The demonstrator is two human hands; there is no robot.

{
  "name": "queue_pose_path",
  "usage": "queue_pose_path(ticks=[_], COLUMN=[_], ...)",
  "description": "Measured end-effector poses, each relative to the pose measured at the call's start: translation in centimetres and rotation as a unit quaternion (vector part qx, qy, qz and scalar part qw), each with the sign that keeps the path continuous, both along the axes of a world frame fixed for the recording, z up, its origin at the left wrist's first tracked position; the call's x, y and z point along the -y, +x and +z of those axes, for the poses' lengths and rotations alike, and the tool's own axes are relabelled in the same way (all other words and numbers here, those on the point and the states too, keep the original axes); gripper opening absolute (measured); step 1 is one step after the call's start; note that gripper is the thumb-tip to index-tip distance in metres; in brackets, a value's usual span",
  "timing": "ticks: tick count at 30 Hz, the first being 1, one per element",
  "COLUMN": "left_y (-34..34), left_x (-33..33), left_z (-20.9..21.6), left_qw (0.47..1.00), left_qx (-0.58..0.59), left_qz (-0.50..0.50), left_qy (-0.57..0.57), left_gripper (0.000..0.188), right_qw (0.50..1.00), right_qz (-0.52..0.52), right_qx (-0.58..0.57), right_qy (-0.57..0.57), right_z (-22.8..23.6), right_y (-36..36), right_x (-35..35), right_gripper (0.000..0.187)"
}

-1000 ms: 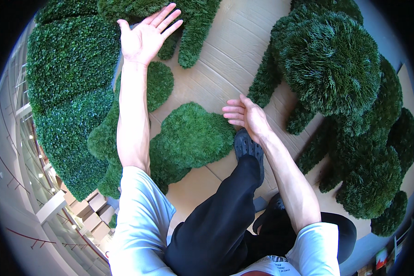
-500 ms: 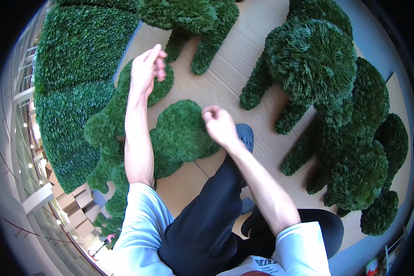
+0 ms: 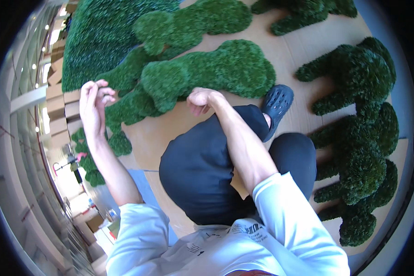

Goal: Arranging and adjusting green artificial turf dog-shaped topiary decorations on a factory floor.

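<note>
My left hand (image 3: 95, 108) is raised at the left, its fingers bent but apart, with nothing visible in it. It hovers over the leafy lobes of the green figures without clearly touching them. My right hand (image 3: 204, 98) has its fingers curled in; whether something small is held in them is hidden. It is beside the near edge of a long, rounded figure covered in green artificial grass (image 3: 230, 66), which lies in front of my bent leg. A similar grass-covered figure (image 3: 202, 20) lies just beyond it.
Several darker grass-covered figures with stubby legs (image 3: 365, 76) stand along the right. A leafy green panel (image 3: 101, 46) slopes at the far left. Cardboard (image 3: 156, 133) covers the floor. My dark clog (image 3: 279, 109) rests near the figure's right end. Stacked boxes (image 3: 56, 108) are at the left.
My view has turned and moved, so the green figures sit elsewhere in the picture. My left hand has swung left and its fingers have spread; my right hand stays near the grass figure, still curled.
</note>
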State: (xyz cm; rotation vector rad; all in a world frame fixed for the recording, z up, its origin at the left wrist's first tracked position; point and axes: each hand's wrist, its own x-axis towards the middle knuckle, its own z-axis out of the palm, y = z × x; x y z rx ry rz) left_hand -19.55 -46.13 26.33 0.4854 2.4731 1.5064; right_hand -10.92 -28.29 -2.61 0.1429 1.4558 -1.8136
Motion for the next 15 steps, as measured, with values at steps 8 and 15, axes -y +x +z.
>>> queue_pose_path(ticks=[8, 15], left_y=[-4.0, -14.7], left_x=[8.7, 1.7], left_z=[-0.5, -21.5], left_qw=[0.966, 0.952], left_qx=[-0.019, -0.100], left_qz=[0.020, -0.117], left_qy=[-0.256, -0.264], left_gripper=[0.045, 0.063], right_qw=[0.995, 0.918], right_qz=[-0.061, -0.336], right_qx=[0.034, 0.198], right_qy=[0.078, -0.069], right_z=[-5.3, -12.1], right_y=[-3.6, -0.6], right_x=[14.4, 18.0], right_gripper=[0.031, 0.039])
